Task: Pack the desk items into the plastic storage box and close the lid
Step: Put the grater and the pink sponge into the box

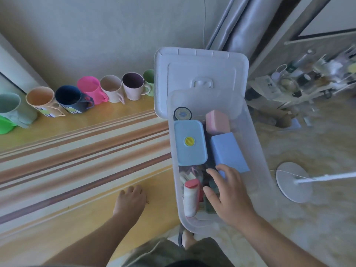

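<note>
Striped worktop [77, 151], cup row at back. Storage box [258, 151] at right edge, long axis running away from person; lid [200, 74] propped at far end. Right hand [225, 191] inside near end, fingers spread, gripping nothing. Left hand [131, 199] flat on worktop, left of box, farther from lid.

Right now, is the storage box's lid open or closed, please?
Open: the lid stands propped behind the box, whose contents show.

Both forearms are bare, with no sleeves, watch or rings in view on the left hand [131, 199] or the right hand [229, 197]. The person wears olive, camouflage-patterned shorts [163, 253] (blurred at the frame's lower edge) and a dark-strapped sandal [182, 238] on one foot.
</note>
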The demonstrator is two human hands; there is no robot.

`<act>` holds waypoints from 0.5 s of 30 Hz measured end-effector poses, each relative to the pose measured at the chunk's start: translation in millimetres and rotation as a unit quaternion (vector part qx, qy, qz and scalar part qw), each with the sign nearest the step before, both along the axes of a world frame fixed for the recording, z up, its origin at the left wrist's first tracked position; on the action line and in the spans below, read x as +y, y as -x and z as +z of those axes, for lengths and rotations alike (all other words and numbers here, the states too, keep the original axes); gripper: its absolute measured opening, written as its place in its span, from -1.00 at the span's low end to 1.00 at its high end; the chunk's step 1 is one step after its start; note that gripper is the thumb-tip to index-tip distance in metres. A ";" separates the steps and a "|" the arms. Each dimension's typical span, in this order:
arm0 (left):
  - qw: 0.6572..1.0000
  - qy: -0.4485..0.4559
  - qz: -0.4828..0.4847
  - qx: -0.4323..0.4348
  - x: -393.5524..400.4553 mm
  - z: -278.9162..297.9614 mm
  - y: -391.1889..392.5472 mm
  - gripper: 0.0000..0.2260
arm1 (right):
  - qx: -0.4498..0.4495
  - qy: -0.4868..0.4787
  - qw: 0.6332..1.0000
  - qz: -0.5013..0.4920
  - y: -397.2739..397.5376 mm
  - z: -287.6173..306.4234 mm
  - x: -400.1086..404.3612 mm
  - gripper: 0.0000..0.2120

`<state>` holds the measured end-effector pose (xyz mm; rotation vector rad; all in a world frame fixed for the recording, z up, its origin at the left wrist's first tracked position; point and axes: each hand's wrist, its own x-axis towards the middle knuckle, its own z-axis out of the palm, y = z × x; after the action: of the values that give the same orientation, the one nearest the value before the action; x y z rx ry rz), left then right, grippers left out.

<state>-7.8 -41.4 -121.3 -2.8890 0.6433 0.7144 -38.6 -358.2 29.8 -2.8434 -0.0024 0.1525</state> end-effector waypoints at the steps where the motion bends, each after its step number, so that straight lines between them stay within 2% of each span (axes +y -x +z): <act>1: 1.000 0.005 -0.006 0.008 4.3 -2.4 -1.5 -0.72 | 0.002 0.000 1.000 -0.002 0.8 -0.2 -2.7 -0.48; 3: 0.999 0.024 0.029 0.036 8.0 -4.0 -4.8 -0.73 | 0.002 -0.003 1.000 -0.001 2.7 -1.8 -7.5 -0.48; 5: 0.987 0.063 0.124 0.078 2.6 6.3 -9.8 -0.72 | -0.005 -0.008 1.000 0.000 3.7 -4.1 -12.0 -0.50; 6: 0.973 0.111 0.186 0.084 -2.2 15.9 -13.0 -0.76 | -0.009 -0.010 1.000 0.000 3.8 -5.0 -14.1 -0.50; 7: 0.950 0.174 0.251 0.070 -7.5 28.4 -18.9 -0.84 | -0.013 -0.013 1.000 0.000 3.7 -5.2 -16.2 -0.51; 9: 0.878 0.313 0.363 0.008 -20.4 66.0 -41.5 -0.91 | -0.016 -0.021 1.000 -0.003 2.3 -4.2 -19.2 -0.50; 10: 0.845 0.371 0.384 -0.038 -27.6 88.9 -55.5 -0.92 | -0.014 -0.023 1.000 -0.005 0.6 -3.6 -20.5 -0.50; 12: 0.814 0.456 0.330 -0.143 -45.5 137.9 -81.4 -0.99 | -0.003 -0.025 1.000 -0.010 -2.5 -1.6 -22.1 -0.47; 14: 0.816 0.498 0.191 -0.223 -69.5 178.3 -99.3 -0.97 | -0.004 -0.035 0.999 -0.011 -5.5 0.1 -23.3 -0.49; 15: 0.821 0.506 0.125 -0.233 -83.0 190.9 -103.0 -0.95 | -0.007 -0.040 0.999 -0.010 -7.2 0.9 -24.2 -0.51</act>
<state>95.2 -124.4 69.6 -3.9021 0.7134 -0.5719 -31.4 -382.4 30.7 -2.7642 0.0160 0.1267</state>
